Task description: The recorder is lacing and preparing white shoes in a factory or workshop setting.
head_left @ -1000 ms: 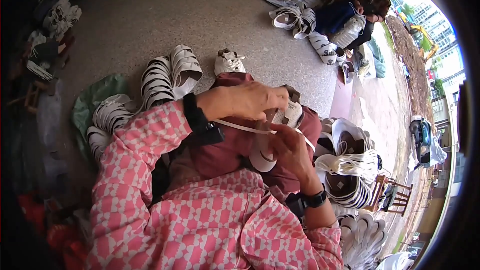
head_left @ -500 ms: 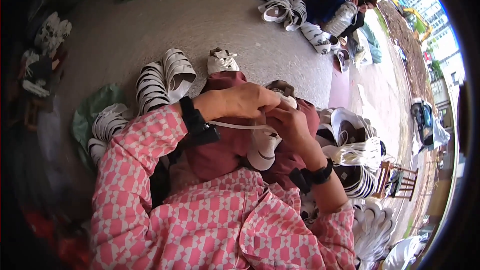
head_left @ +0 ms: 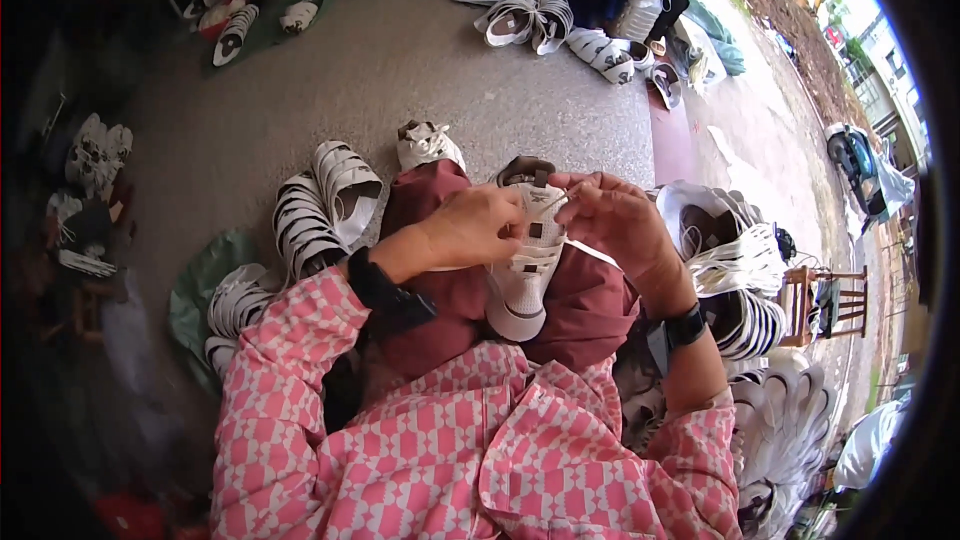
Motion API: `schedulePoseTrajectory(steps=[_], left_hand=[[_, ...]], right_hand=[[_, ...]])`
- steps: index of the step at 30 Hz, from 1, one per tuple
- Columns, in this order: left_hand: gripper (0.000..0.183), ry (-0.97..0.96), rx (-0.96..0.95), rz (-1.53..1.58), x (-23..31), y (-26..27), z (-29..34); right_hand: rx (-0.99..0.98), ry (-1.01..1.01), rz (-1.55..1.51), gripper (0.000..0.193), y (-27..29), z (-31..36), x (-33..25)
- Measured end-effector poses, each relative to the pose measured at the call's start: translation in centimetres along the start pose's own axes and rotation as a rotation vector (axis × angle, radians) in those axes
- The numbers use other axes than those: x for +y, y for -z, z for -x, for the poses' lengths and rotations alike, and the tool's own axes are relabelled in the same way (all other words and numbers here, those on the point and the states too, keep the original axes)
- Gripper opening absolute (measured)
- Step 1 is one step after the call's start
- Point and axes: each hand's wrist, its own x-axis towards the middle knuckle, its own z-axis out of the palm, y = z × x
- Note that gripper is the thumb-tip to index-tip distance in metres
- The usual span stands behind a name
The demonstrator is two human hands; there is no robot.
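The white mesh shoe with dark square patches (head_left: 537, 248) rests on maroon cloth trousers (head_left: 592, 302), toe toward the wearer. The left hand (head_left: 476, 227) curls at its left edge, grip hidden; the right hand (head_left: 628, 228) bunches its fingertips by the opening, hold unclear. Lacing seems partway: 1 thin white lace (head_left: 596, 253) trails, no bow visible.

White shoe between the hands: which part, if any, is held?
The left hand appears to hold the white shoe by its left edge; the right hand is at its right edge, its hold unclear.
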Motion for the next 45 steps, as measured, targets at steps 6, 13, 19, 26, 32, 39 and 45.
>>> schedulePoseTrajectory(steps=[6,13,19,26,32,39,45], left_hand=[[0.01,0.101,-0.267,0.316,-0.8,1.2,-0.5],[0.009,0.126,-0.406,0.42,-1.2,1.9,-1.3],[0.012,0.114,-0.364,0.454,-1.9,0.7,-1.6],[0.028,0.222,-0.17,0.727,-2.4,0.3,-1.4],[0.029,-0.05,0.038,0.158,-0.9,-0.3,0.9],[0.023,-0.168,0.319,-0.092,-0.1,-2.3,1.6],[0.012,-0.206,0.283,-0.265,0.3,-2.6,1.8]], right_hand=[[-0.051,0.297,-0.548,0.018,6.1,0.7,-0.8],[0.242,0.683,-0.917,0.018,20.4,11.2,-10.4],[0.416,0.906,-1.017,0.014,24.0,18.4,-12.2],[0.602,1.205,0.313,0.027,12.1,23.4,-12.2],[-0.605,0.917,0.104,0.024,-2.8,23.0,-10.2],[-0.43,0.973,0.14,0.087,2.9,22.1,-10.0],[-0.097,1.02,-0.213,0.065,7.7,14.4,-14.9]])
